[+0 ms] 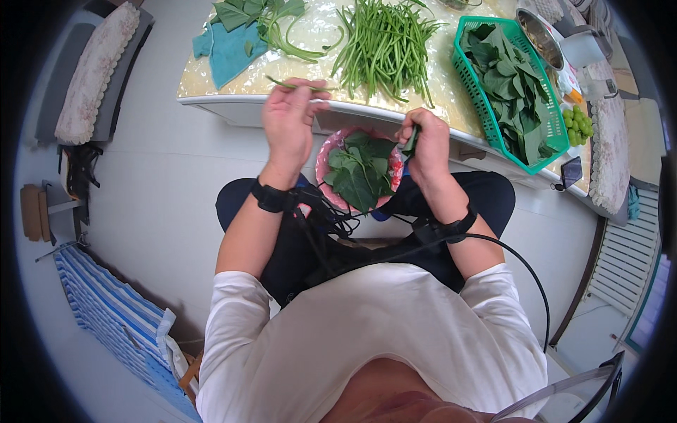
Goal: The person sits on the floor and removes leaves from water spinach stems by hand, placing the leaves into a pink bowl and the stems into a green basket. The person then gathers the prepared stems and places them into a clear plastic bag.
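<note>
My left hand [290, 124] pinches a thin green stem [279, 82] over the table's front edge. In my right hand [431, 141] is a dark green leaf [411, 140], partly hidden by the fingers. Between my knees, below both hands, stands a round container with a pink rim or liner [323, 186]. Broad green leaves with stalks [360, 177] lie in it. Beyond the hands, a pile of trimmed green stems [386, 50] rests on the table [312, 74]. Leafy stalks [288, 31] lie to its left, partly over a teal cloth [232, 55].
A green plastic basket [478, 113] of large leaves stands at the table's right. Near it are a metal bowl [539, 39], green grapes [577, 125] and a phone-like device [571, 172] at the edge. Black cables [338, 224] hang around my wrists and lap.
</note>
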Demonstrator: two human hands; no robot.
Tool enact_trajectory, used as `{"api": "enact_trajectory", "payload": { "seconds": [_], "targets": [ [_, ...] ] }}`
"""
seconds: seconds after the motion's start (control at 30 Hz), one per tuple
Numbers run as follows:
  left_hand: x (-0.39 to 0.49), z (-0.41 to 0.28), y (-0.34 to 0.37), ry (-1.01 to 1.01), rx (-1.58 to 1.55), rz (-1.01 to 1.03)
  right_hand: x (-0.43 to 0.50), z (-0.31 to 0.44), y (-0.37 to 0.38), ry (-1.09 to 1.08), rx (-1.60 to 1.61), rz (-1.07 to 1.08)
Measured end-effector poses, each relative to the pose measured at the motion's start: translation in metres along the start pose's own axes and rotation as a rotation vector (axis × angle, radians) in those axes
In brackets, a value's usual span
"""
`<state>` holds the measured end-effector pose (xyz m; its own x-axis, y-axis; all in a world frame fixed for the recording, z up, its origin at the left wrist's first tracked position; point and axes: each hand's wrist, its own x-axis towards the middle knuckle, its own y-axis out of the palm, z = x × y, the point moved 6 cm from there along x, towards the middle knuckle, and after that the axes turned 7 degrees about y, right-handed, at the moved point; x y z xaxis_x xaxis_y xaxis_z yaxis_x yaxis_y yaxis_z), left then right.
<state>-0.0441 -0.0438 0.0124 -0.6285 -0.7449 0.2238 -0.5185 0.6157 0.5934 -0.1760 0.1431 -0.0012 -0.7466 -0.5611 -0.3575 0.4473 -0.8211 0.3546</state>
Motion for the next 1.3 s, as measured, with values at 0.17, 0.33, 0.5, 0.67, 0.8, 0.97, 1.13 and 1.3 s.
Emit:
{"api": "enact_trajectory", "payload": {
  "seconds": [0.17, 0.33, 0.5, 0.67, 0.8, 0.97, 1.13, 1.3],
  "targets": [
    [0.003, -0.001, -0.009, -0.046, 0.051, -0.082, -0.003, -0.036, -0.017, -0.009, -0.636, 0.187],
    [0.0, 0.006, 0.002, 0.037, 0.287, 0.038, 0.011, -0.053, -0.041, -0.08, -1.017, 0.176],
    [-0.01, 0.001, 0.024, 0.324, 0.708, 0.34, 0.003, -0.028, -0.031, 0.092, -0.342, 0.243],
    [-0.03, 0.006, 0.054, 0.679, 1.18, 0.63, -0.02, -0.016, 0.007, 0.181, -0.422, 0.422],
    [-0.035, 0.001, 0.067, 0.822, 1.238, 0.67, -0.021, -0.02, 0.024, 0.178, -0.461, 0.404],
    [-0.031, -0.005, 0.072, 0.762, 1.175, 0.567, -0.021, -0.006, 0.014, 0.121, -0.479, 0.307],
    [-0.021, -0.005, 0.058, 0.573, 1.052, 0.423, 0.0, 0.054, 0.006, -0.292, -0.645, 0.122],
    [-0.013, 0.0, 0.046, 0.497, 1.112, 0.382, 0.049, 0.117, 0.029, -0.824, -1.064, -0.167]
  ]
}}
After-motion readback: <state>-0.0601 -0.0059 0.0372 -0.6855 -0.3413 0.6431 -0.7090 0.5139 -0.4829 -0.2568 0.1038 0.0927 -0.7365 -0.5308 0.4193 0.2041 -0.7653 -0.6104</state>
